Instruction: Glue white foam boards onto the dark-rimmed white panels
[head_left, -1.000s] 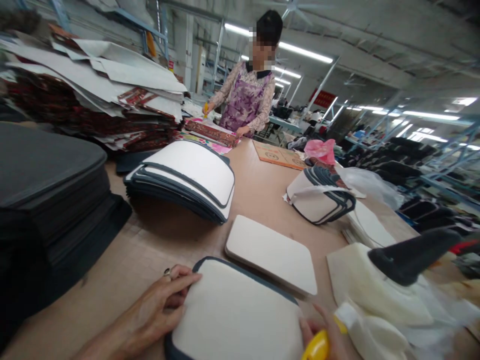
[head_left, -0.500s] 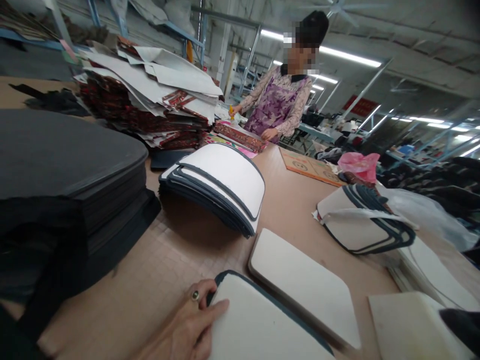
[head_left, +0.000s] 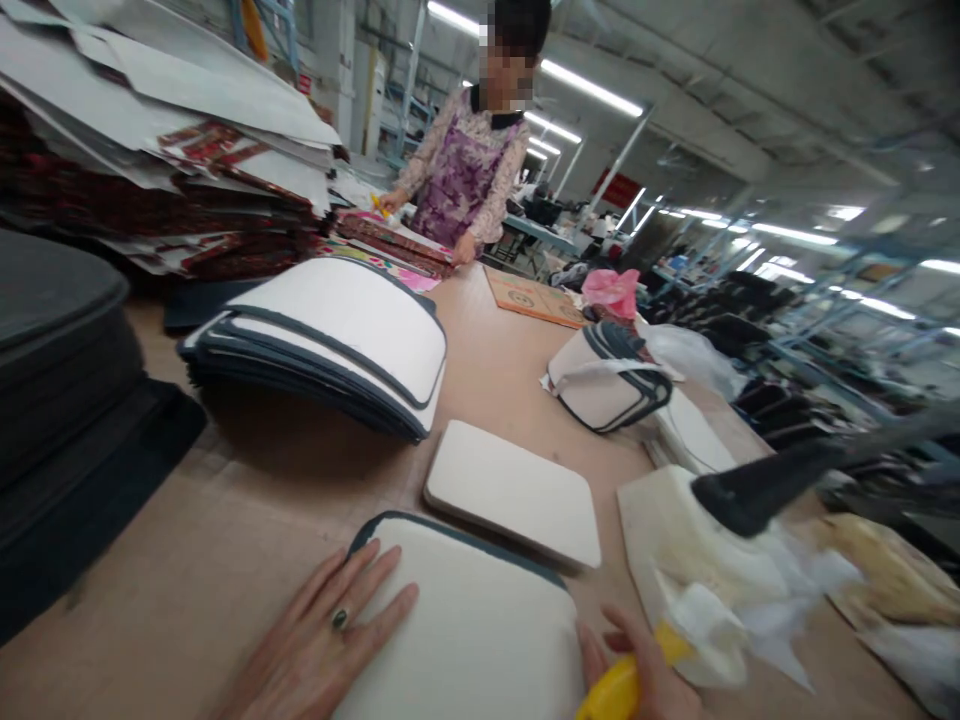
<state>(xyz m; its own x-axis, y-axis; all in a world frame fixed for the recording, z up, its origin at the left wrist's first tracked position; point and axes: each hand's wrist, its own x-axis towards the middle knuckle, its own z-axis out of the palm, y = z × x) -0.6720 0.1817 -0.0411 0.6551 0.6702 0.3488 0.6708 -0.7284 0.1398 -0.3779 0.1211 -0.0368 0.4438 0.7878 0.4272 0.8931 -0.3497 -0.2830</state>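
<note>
My left hand (head_left: 322,630) lies flat with fingers spread on the left edge of a white foam panel with a dark border (head_left: 465,630) at the table's near edge. A ring shows on one finger. At the bottom right, my right hand (head_left: 637,670) is closed around a yellow tool (head_left: 619,685), touching the panel's right corner. A second plain white pad (head_left: 514,490) lies just beyond the panel.
A curved stack of white dark-edged panels (head_left: 330,340) sits mid-table, dark foam sheets (head_left: 60,380) at left, printed sheets (head_left: 172,150) behind. A smaller bundle (head_left: 607,385) and white wrapping (head_left: 720,590) lie right. Another person (head_left: 469,170) works at the far end.
My left hand has flattened, fingers spreading onto the panel instead of pinching its edge. My right hand with the yellow tool is back in view. The camera swung right again.
</note>
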